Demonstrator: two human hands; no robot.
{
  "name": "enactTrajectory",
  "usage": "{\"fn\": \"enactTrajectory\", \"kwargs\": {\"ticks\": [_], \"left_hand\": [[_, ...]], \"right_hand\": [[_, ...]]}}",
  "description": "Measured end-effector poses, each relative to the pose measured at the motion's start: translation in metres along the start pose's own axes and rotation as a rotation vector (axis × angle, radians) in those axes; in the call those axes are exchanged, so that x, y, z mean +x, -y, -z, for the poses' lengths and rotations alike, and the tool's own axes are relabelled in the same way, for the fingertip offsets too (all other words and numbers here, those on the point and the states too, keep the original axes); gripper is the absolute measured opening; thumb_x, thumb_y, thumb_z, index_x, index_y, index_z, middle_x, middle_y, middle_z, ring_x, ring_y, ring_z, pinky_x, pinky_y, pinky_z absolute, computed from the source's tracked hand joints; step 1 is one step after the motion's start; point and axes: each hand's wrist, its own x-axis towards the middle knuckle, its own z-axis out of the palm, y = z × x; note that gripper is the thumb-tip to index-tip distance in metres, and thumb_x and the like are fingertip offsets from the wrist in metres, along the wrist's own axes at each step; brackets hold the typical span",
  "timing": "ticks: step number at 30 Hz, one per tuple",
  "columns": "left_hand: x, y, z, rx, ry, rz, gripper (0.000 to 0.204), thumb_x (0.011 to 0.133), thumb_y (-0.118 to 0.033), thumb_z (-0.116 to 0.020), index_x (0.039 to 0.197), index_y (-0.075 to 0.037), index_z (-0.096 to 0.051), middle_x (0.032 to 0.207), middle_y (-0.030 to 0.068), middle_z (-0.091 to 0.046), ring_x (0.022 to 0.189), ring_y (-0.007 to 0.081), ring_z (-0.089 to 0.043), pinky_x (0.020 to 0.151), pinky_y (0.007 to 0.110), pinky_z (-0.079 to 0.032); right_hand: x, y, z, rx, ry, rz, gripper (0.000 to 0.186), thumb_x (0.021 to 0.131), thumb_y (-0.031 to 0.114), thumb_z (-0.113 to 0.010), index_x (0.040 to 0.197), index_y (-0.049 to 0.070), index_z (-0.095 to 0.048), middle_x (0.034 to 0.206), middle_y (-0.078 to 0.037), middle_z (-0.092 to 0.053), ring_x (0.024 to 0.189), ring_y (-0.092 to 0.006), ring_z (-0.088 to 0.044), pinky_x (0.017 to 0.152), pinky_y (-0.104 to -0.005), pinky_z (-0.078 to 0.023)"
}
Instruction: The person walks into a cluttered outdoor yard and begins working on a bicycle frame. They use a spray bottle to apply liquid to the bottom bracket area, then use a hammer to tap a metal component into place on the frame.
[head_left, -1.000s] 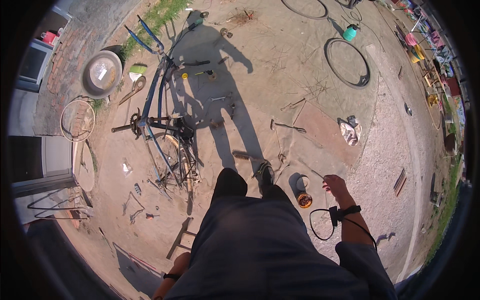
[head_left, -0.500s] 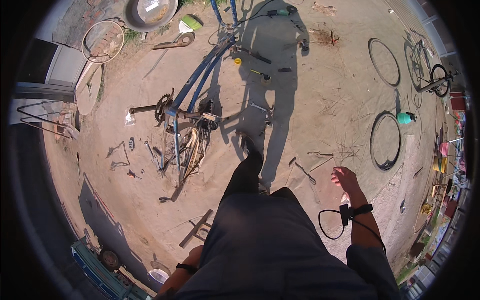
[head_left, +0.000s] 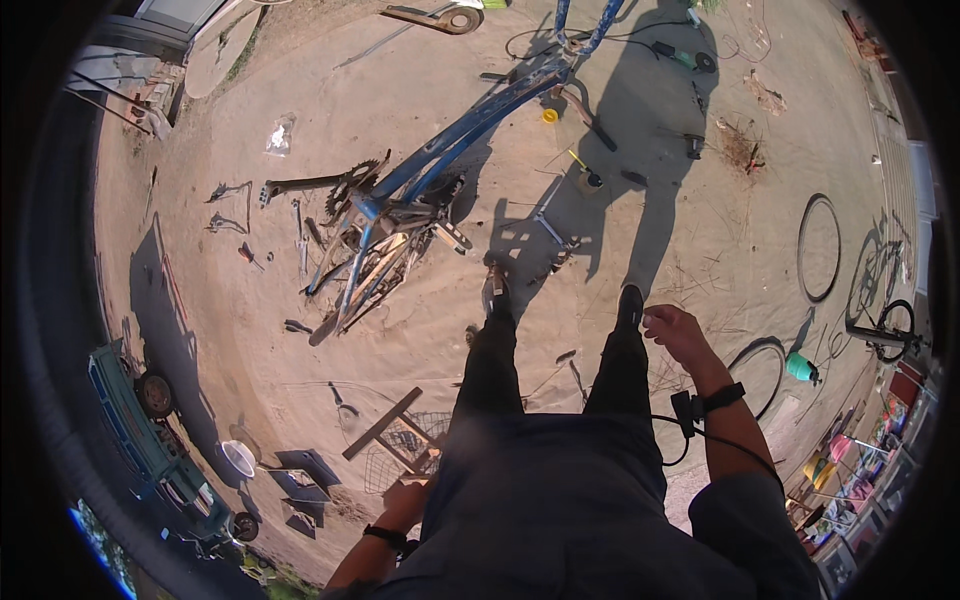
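Note:
A blue bicycle frame (head_left: 444,130) with a crankset (head_left: 350,185) lies ahead-left over scattered rusty metal parts (head_left: 375,280). My right hand (head_left: 672,332) hangs beside my right leg above the ground, fingers curled; whether anything is inside cannot be seen. My left hand (head_left: 405,500) is low beside my left hip, its fingers unclear, near a rusty T-shaped metal piece (head_left: 385,420) and a wire basket (head_left: 395,465). A spanner (head_left: 548,225), a hammer (head_left: 692,143), an angle grinder (head_left: 680,57) and a yellow ring (head_left: 550,116) lie beyond my feet.
A green three-wheeled vehicle (head_left: 135,435) and white basin (head_left: 238,458) are at left. At right are loose tyres (head_left: 818,245), a bicycle (head_left: 885,330), a teal sprayer (head_left: 800,365) and colourful clutter (head_left: 850,460). A plastic bag (head_left: 278,137) lies beside the frame.
My view has swung rightward and I have stepped toward the frame, which now appears nearer the middle. My right hand has risen slightly in the picture; the left vehicle has come into view.

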Motion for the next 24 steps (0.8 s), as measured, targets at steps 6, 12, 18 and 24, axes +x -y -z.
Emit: {"fn": "enactTrajectory", "kwargs": {"ticks": [6,12,18,24], "left_hand": [[0.021,-0.081,-0.071,0.007,-0.001,-0.004,0.063,0.098,-0.037,-0.054,0.157,-0.039,-0.032,0.102,0.0167,-0.075,0.092,0.0372,-0.074,0.071,0.052,-0.059],[0.061,-0.142,-0.087,-0.158,0.204,0.199,0.041,0.09,-0.041,-0.06,0.104,-0.005,-0.075,0.108,0.0232,-0.074,0.106,0.0417,-0.07,0.089,0.052,-0.056],[0.152,-0.105,-0.137,-0.171,0.199,0.024,0.049,0.09,-0.049,-0.065,0.122,-0.012,-0.066,0.11,0.02,-0.074,0.101,0.0402,-0.072,0.086,0.05,-0.057],[0.22,-0.09,-0.13,-0.064,0.283,-0.063,0.048,0.091,-0.046,-0.068,0.124,-0.011,-0.065,0.114,0.0191,-0.071,0.103,0.0384,-0.071,0.084,0.048,-0.056]], "right_hand": [[0.066,0.002,0.04,-0.144,0.156,0.101,0.027,0.095,0.026,-0.07,0.107,0.002,-0.072,0.088,-0.004,-0.072,0.08,-0.0125,-0.067,0.076,-0.0299,-0.054],[0.083,-0.03,0.114,-0.273,0.113,0.09,0.031,0.096,0.027,-0.066,0.115,0.002,-0.071,0.093,-0.007,-0.073,0.077,-0.0147,-0.066,0.07,-0.0316,-0.054],[0.1,-0.111,0.146,-0.332,0.017,-0.059,0.031,0.098,0.025,-0.063,0.117,0.001,-0.07,0.098,-0.008,-0.073,0.078,-0.0163,-0.068,0.069,-0.0309,-0.055],[0.111,-0.124,0.096,-0.315,0.065,-0.24,0.047,0.095,0.032,-0.071,0.129,0.0,-0.065,0.109,-0.007,-0.071,0.096,-0.0159,-0.069,0.081,-0.03,-0.052]]}}
